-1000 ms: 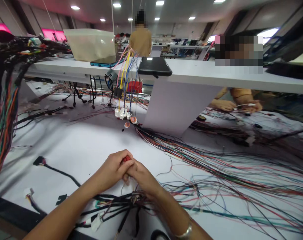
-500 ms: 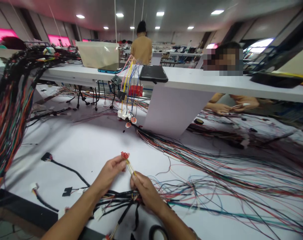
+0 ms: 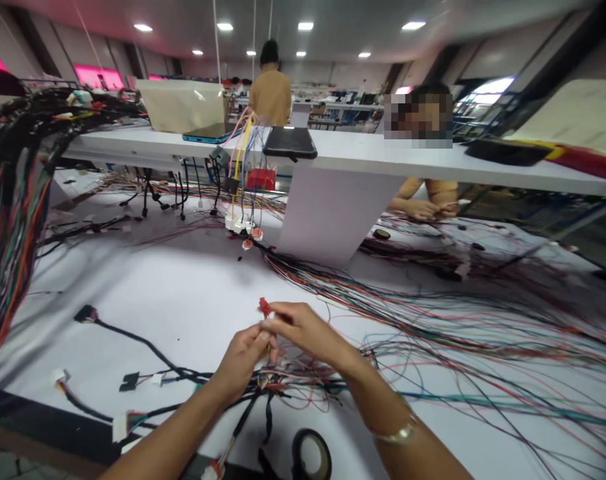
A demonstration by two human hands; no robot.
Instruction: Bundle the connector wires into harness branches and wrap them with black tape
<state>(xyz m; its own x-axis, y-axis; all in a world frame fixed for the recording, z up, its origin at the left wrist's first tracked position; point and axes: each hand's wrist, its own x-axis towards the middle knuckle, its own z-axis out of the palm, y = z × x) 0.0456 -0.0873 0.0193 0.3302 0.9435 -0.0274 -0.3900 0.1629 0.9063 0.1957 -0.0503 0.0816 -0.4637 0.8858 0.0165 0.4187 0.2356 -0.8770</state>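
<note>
A small red connector (image 3: 264, 306) stands up above my two hands, just over the white tabletop. My right hand (image 3: 305, 330) is closed, its fingertips pinching at the connector's base. Slightly lower, my left hand (image 3: 243, 360) pinches the thin yellow wires that run down from the connector. Fingers partly hide these wires. Beneath the hands lies a wire harness (image 3: 267, 381), its black taped branches spreading left and loose coloured wires running right. A roll of black tape (image 3: 311, 455) rests nearer to me.
A black connector (image 3: 86, 313) and a white connector (image 3: 59, 377) end branches on the left. Thick wire bundles (image 3: 20, 220) hang at far left. A raised shelf (image 3: 353, 152) holds a phone (image 3: 290, 142) and a bin (image 3: 180, 107). Across the table, a co-worker's hands (image 3: 427, 211) handle something small.
My right hand has moved up from the lower wires to the red connector. My left hand has shifted from the connector down onto the wires. The view has turned slightly right.
</note>
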